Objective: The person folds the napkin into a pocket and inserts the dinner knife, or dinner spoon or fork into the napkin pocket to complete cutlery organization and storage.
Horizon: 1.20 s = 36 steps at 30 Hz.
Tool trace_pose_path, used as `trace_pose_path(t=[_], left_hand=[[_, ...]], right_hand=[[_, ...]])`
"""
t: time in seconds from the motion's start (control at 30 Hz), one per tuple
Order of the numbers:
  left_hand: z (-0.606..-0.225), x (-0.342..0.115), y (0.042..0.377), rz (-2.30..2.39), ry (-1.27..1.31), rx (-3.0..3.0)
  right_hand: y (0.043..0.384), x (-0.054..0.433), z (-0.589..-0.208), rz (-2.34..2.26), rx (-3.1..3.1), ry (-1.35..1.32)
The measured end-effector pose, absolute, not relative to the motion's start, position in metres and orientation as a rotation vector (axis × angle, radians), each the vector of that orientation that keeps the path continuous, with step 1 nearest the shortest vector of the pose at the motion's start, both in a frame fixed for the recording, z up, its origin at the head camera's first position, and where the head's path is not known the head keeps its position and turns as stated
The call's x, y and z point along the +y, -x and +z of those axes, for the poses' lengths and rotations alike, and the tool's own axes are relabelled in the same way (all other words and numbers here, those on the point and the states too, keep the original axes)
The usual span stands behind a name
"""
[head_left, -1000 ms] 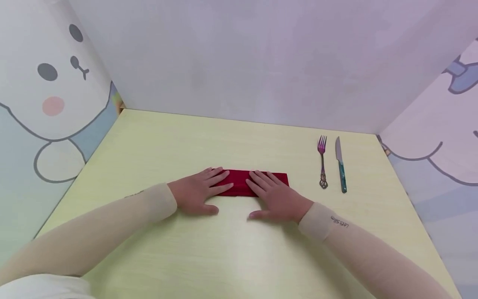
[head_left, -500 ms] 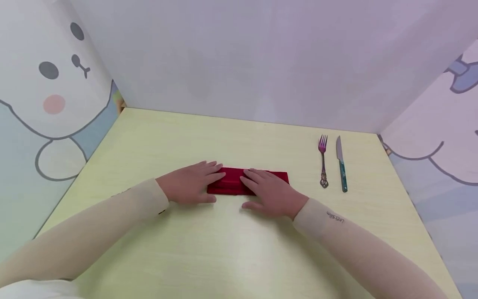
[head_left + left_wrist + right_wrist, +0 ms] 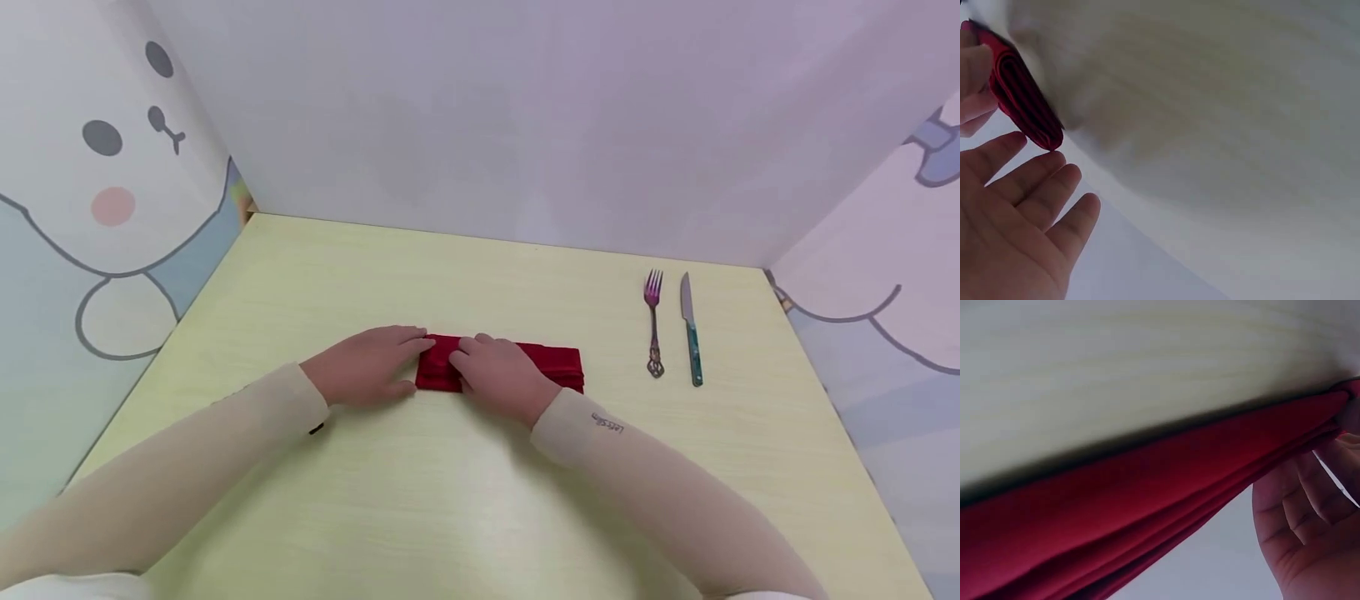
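A red folded cloth [image 3: 558, 362] lies lengthwise on the table, its layered end [image 3: 1022, 100] showing in the left wrist view. My left hand [image 3: 367, 367] is at the cloth's left end, fingers loosely extended around it; whether the fingertips touch it is hard to tell. In the left wrist view the left palm [image 3: 1010, 231] faces the camera. My right hand [image 3: 501, 375] lies over the cloth's middle, fingers bent and gripping it, fingertips partly hidden. Long folds of the cloth [image 3: 1116, 487] run up to the right hand [image 3: 1310, 519] in the right wrist view.
A purplish fork [image 3: 653, 321] and a knife with a teal handle [image 3: 692, 333] lie side by side at the right of the pale table [image 3: 420, 492]. A plain wall [image 3: 465, 125] stands behind, with cartoon-printed panels at both sides.
My left hand has slid left, off most of the cloth to its end. My right hand has moved left along the cloth, its fingers going from spread to bent.
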<state>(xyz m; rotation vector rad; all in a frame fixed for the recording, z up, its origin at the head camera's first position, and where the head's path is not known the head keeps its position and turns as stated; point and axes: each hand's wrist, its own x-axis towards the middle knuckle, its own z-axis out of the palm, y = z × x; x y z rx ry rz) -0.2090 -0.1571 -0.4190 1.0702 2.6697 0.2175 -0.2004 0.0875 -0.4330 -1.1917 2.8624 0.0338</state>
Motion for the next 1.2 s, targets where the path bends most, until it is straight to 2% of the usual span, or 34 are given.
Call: trace_pose_path(t=[0.17,0.3,0.6,0.83,1.2], left_hand=[[-0.419,-0.155,0.21,0.23,-1.077,2.803],[-0.416,-0.151,0.211,0.306,-1.087,2.846],[-0.425,-0.124,0.218,0.248,-1.368,2.722],[-0.431,-0.112,0.227,0.203,-1.347,2.657],[-0.41,-0.11,0.229,0.155,-1.334,2.598]], right_hand=[[0.204,0.083,-0.431,-0.044,2.869,1.086],[0.212,0.088,-0.428,-0.362,2.831,0.878],[0.241,0.118,-0.43,-1.05,2.468,0.391],[0.244,0.121,-0.433,-1.16,2.381,0.306],[0.238,0.121,-0.427,-1.107,2.404,0.335]])
